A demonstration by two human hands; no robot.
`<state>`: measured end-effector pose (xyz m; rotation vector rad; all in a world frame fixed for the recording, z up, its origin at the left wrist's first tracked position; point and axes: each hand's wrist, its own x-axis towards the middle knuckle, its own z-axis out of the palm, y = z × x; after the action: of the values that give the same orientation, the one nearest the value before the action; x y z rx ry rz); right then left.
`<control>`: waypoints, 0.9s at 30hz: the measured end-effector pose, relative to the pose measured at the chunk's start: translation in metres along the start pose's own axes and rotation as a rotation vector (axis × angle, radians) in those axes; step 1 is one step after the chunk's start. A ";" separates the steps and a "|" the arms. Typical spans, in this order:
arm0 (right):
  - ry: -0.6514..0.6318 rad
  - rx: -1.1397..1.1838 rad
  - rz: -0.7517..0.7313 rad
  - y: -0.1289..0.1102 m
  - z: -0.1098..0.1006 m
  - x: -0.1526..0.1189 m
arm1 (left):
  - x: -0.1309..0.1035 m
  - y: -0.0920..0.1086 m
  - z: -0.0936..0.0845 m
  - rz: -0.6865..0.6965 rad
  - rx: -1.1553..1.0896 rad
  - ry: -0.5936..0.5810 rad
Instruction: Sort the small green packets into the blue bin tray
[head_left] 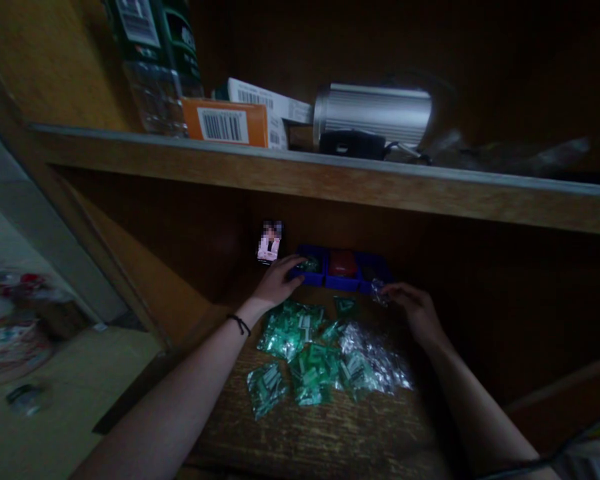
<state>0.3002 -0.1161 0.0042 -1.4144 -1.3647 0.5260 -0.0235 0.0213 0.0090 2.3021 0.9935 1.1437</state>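
Three blue bins stand in a row at the back of the lower shelf: the left bin [317, 279] holds small dark green items, the middle bin [343, 284] something red, the right bin [365, 288] dark contents. My left hand [279, 283], a black band at its wrist, rests at the left bin's edge, thumb and fingers apart. Beside the right bin, my right hand [414, 308] pinches a small clear bag [379, 292]. Green packets [314, 373] and a pile of clear bags [375, 353] lie in front of the bins.
A lit phone [270, 241] leans behind my left hand. Overhead, the upper shelf [300, 170] carries a bottle [160, 73], an orange box [225, 123] and a silver cylinder [375, 110]. The cabinet's side wall [125, 247] bounds the left.
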 end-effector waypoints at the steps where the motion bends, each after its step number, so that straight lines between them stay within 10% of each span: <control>1: 0.036 -0.004 -0.006 0.001 -0.001 0.002 | 0.001 -0.005 -0.003 -0.047 0.059 0.041; 9: 0.125 -0.202 -0.123 0.023 -0.002 0.011 | -0.005 -0.045 -0.035 -0.419 0.602 -0.030; 27: 0.043 -0.105 -0.076 0.019 -0.003 0.003 | -0.010 -0.063 -0.017 -0.276 0.629 -0.168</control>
<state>0.3120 -0.1112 -0.0101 -1.4443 -1.4227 0.3765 -0.0679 0.0573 -0.0247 2.5383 1.7237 0.5606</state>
